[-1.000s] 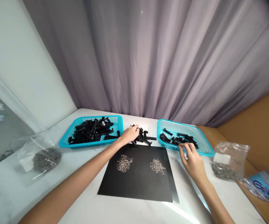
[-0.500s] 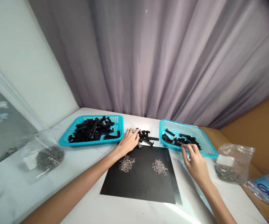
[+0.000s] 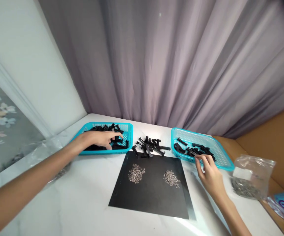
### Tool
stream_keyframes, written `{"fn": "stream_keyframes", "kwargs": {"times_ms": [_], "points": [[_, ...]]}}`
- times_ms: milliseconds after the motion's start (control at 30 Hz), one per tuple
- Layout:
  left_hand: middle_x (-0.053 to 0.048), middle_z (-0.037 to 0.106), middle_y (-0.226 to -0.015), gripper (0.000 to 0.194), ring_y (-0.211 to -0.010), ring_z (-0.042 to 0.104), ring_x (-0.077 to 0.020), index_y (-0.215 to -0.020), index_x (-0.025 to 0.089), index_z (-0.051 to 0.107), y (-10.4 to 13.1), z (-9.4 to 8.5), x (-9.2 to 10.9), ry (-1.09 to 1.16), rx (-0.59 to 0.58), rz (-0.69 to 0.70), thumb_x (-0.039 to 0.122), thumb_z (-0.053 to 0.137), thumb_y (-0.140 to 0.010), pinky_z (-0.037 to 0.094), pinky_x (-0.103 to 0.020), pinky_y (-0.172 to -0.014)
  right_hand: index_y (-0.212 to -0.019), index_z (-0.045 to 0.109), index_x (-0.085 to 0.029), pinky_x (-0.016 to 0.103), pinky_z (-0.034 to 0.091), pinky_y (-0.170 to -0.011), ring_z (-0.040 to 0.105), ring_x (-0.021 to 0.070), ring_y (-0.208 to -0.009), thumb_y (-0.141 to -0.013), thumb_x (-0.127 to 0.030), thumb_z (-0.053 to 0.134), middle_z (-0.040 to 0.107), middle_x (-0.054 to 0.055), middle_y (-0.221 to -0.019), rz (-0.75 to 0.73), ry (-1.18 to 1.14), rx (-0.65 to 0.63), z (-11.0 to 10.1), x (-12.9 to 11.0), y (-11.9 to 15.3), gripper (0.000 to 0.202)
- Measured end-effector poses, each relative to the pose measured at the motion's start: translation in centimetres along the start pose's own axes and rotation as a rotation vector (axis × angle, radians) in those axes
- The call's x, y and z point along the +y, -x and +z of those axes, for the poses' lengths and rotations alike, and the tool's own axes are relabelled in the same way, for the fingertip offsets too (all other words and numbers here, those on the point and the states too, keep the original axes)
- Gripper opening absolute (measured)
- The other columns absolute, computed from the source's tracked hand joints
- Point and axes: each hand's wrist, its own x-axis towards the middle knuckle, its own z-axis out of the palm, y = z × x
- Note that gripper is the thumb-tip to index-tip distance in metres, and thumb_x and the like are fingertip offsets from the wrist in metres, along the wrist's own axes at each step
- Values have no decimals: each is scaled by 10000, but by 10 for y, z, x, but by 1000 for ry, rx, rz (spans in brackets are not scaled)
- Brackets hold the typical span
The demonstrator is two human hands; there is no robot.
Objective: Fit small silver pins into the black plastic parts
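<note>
My left hand [image 3: 104, 138] is over the left blue basket [image 3: 131, 139], fingers apart and reaching among the black plastic parts [image 3: 113, 126] heaped inside. Its forearm crosses the basket's near left side and hides some of them. At the near rim of the right blue basket [image 3: 227, 160], my right hand [image 3: 209, 172] has its thumb and fingers bent together. Whatever is between those fingertips is too small to make out. Several black parts [image 3: 182, 149] lie in that basket, close to the fingertips.
Between the baskets sits a loose pile of black parts [image 3: 148, 147]. A black mat [image 3: 151, 200] carries two heaps of small metal pieces [image 3: 136, 173]. A clear bag of metal pieces [image 3: 246, 188] stands right; another clear bag [image 3: 44, 152] lies left, partly behind my forearm.
My left hand has moved left from the middle pile of black parts to over the left basket. My right hand stays at the right basket's rim. The view has shifted slightly.
</note>
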Motion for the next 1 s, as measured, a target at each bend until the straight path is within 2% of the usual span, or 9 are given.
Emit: {"fn": "stream_keyframes", "kwargs": {"times_ms": [33,100,167,233,400,633,800,900,1000], "points": [[-19,759,-956,660,-983,692,-271,-1196,263,717,-1,-4,-8,-24,-73,32,49,804,-578,511,-269,-826,-1107,589,-212,310,488,-666,674,218,-816,-1072,-414,391,618,93,-1057,-4,3,0,0,0,0,285],[-56,740,-1163,761,-1151,641,-298,-1303,277,663,-2,-6,-16,-79,-143,99,56,802,-588,492,-270,-882,-1114,588,-211,309,486,-660,674,215,-806,-1073,-415,391,619,94,-1061,-6,10,-2,1,1,1,286],[-91,643,-1380,710,-1312,538,-324,-1338,278,638,-4,-2,-14,-128,-157,170,115,787,-663,450,-300,-983,-1117,587,-212,306,483,-650,676,216,-807,-1073,-417,390,621,97,-1064,-4,11,1,2,1,1,288],[-102,568,-1480,636,-1387,468,-336,-1335,269,640,-8,4,-10,-166,-166,234,187,779,-720,401,-333,-1063,-1111,587,-212,307,484,-651,678,219,-808,-1074,-421,382,623,99,-1057,-6,7,9,3,1,1,295],[-99,534,-1538,656,-1397,493,-344,-1349,256,639,-30,23,-8,-218,-243,278,202,787,-712,401,-356,-1095,-1104,584,-214,313,493,-669,685,231,-839,-1074,-440,363,626,102,-1050,-12,3,14,4,1,2,317],[-204,383,-1611,899,-1464,418,-387,-1575,136,369,-39,44,-28,-241,-238,244,396,743,-799,371,-430,-1144,-1102,583,-215,322,496,-683,682,237,-859,-1073,-456,361,619,99,-1053,-17,6,18,4,2,3,328],[-157,368,-1629,680,-1504,376,-309,-1562,174,401,-33,56,-39,-248,-197,302,281,578,-914,294,-387,-1193,-1101,585,-208,316,487,-654,676,233,-831,-1071,-445,367,613,102,-1052,-7,25,14,5,4,3,323],[-120,370,-1636,623,-1499,391,-271,-1548,208,424,-32,64,-44,-248,-161,341,190,496,-930,319,-356,-1173,-1105,591,-206,309,489,-657,671,221,-813,-1071,-437,374,613,100,-1054,-12,32,15,5,4,4,319],[-123,394,-1626,607,-1479,424,-273,-1533,219,444,-35,69,-48,-253,-137,377,198,512,-930,353,-344,-1146,-1117,605,-203,299,473,-618,647,191,-728,-1073,-435,372,606,93,-1052,-20,56,21,5,4,5,331]]}}
